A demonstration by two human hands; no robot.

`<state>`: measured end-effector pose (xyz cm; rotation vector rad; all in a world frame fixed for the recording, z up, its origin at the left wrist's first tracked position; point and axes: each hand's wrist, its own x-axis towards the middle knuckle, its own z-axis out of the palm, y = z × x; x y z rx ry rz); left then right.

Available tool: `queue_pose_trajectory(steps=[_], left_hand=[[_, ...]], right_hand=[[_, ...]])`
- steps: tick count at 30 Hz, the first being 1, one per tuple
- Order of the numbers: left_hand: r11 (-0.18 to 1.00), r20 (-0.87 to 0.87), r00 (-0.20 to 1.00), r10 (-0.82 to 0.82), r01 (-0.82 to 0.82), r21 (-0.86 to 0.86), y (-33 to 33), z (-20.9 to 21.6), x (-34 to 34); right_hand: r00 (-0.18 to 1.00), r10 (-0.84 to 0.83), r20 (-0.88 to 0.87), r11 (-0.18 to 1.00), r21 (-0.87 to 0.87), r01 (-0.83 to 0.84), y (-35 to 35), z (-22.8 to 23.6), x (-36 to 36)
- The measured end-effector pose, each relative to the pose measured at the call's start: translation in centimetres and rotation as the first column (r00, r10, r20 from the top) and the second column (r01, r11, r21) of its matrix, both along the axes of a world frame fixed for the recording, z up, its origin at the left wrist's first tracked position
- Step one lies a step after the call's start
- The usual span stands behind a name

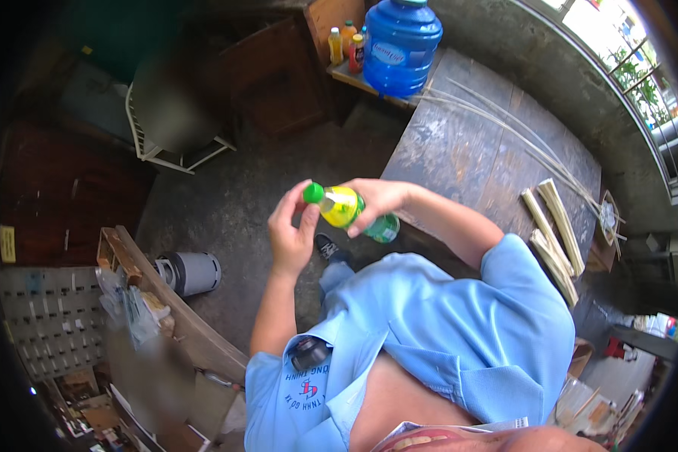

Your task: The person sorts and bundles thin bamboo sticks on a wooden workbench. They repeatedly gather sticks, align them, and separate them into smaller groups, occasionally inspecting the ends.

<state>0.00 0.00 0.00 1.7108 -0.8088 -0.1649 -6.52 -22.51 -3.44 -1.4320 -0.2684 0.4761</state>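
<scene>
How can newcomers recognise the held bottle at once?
Find the light-blue shirt. Ahead of it, the right grip holds the yellow-labelled bottle, the left grip at its cap. That bright green cap distinguishes it from the bottles beside the blue water jug.

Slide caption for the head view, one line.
Right hand grips a green bottle, left fingers at its green cap; blue water jug beyond.

The green bottle [385,228] has a yellow label [340,208] and bright green cap [313,193]; the shirt [437,316] is light blue.
</scene>
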Motion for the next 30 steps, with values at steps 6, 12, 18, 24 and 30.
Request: queue_pose_trajectory(steps=[6, 12, 18, 24, 30], left_hand=[[0.989, 0.010, 0.992, -0.125, 0.124, 0.079, 2.5, 3.6, 16.2], [0.980, 0.012, 0.985, -0.173, 0.171, 0.101, 2.7, 2.8, 27.9], [0.977, 0.125, 0.978, -0.164, 0.144, 0.155, 0.8, 3.3, 37.6], [0.948, 0.321, 0.933, -0.160, 0.054, 0.314, -1.1, 4.5, 48.7], [0.933, 0.361, 0.914, 0.187, -0.280, 0.226, -0.1, 9.3, 61.2]], right_hand=[[0.977, 0.075, -0.202, 0.985, 0.167, -0.041, 3.6, 1.5, 14.1], [0.960, 0.180, -0.214, 0.897, 0.437, -0.071, 5.5, -1.1, 24.6], [0.997, -0.015, -0.072, 0.992, 0.127, 0.024, 4.7, -0.5, 35.6], [0.984, -0.026, 0.177, 0.995, -0.094, 0.044, 2.7, -0.4, 47.8], [0.968, -0.115, 0.221, 0.917, -0.350, 0.189, -2.1, -3.1, 57.5]])
